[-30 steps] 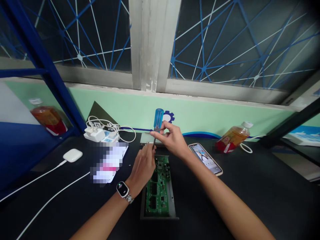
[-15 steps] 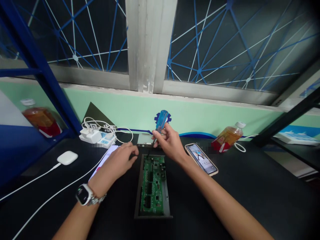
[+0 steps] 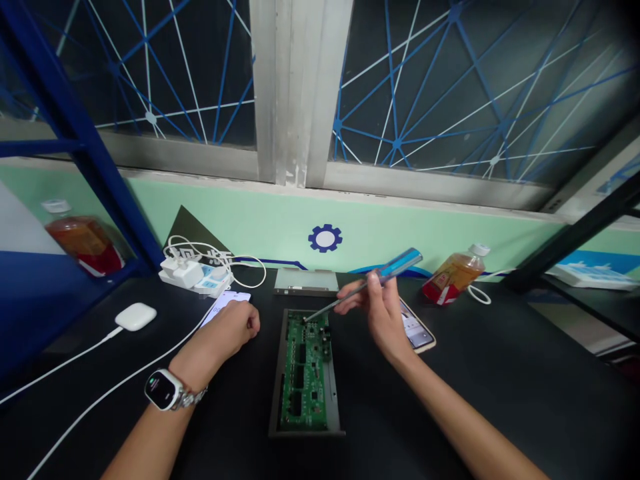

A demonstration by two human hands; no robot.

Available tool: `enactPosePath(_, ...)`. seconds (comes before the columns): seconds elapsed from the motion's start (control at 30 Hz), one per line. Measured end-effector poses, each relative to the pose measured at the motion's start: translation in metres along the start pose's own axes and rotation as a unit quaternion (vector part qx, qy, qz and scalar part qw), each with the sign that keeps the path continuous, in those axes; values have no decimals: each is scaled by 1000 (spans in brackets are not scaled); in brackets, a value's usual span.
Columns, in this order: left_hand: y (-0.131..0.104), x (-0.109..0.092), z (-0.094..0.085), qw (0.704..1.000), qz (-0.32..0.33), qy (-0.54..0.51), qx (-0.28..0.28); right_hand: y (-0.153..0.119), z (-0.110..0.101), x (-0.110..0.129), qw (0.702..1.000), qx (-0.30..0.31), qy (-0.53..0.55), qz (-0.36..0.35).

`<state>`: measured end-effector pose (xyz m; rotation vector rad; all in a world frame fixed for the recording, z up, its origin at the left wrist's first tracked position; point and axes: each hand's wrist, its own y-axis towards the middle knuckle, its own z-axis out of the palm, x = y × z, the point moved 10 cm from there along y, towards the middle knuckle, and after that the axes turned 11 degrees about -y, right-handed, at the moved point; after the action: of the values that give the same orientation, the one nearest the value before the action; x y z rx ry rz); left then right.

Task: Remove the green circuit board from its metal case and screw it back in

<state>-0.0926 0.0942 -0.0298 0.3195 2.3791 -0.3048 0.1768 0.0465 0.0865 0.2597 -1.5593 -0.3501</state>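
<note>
My right hand (image 3: 384,312) grips a screwdriver (image 3: 400,264) with a translucent blue handle, its shaft slanting down to the left. The tip ends over the far part of a green circuit board (image 3: 315,373); whether it touches cannot be told. That board sits in a dark metal tray-like housing (image 3: 336,417) lying lengthwise in front of me. Left of the board, my left hand (image 3: 225,333) is closed with curled fingers above a lit phone (image 3: 237,296). Anything inside those fingers is hidden.
Behind the board lies a flat metal cover (image 3: 306,281). A second phone (image 3: 420,330) and a tilted drink bottle (image 3: 453,277) are to the right. At left are a power strip (image 3: 193,273) with tangled cables and a white earbud case (image 3: 136,317).
The screwdriver has swung from nearly upright to a low slant, its handle going right with my right hand. My left hand has drawn back left from the board, its fingers curling closed.
</note>
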Motion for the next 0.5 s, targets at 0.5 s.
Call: enactPosePath(0.5, -7, -70, -14, 954, 104, -274, -59, -22, -16, -42, 993, -36, 82, 81)
